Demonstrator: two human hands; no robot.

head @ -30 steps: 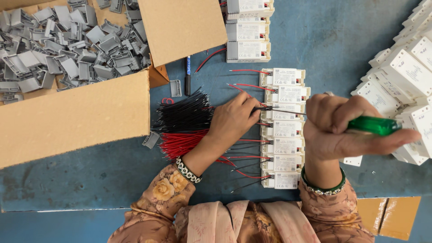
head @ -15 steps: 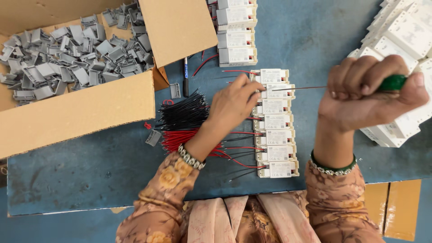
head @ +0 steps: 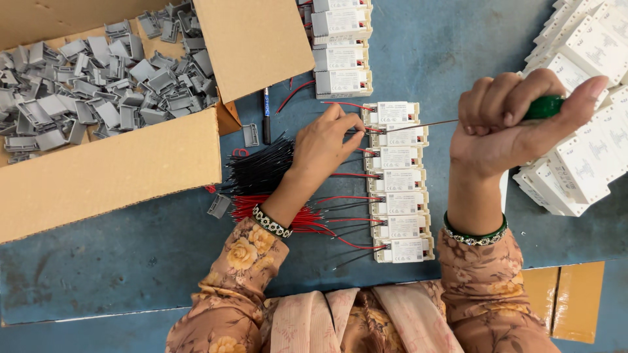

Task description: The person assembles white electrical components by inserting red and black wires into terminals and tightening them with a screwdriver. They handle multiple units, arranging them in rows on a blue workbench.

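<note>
A column of white rectangular modules (head: 399, 180) with red and black wires lies on the blue table (head: 131, 261). My right hand (head: 513, 121) grips a green-handled screwdriver (head: 546, 106); its thin shaft (head: 418, 124) reaches left to the second module from the top (head: 402, 136). My left hand (head: 327, 144) pinches a wire at that module's left end. Bundles of black wires (head: 258, 170) and red wires (head: 261, 208) lie under my left forearm.
An open cardboard box (head: 111, 170) holds several grey plastic covers (head: 98, 85) at the left. More white modules are stacked at the top (head: 341, 49) and piled at the right (head: 589, 98). A pen (head: 266, 117) and two loose grey covers (head: 251, 134) lie beside the box.
The view has shifted. My right hand rose with the screwdriver, and both hands moved up the column from a middle module to the second one from the top.
</note>
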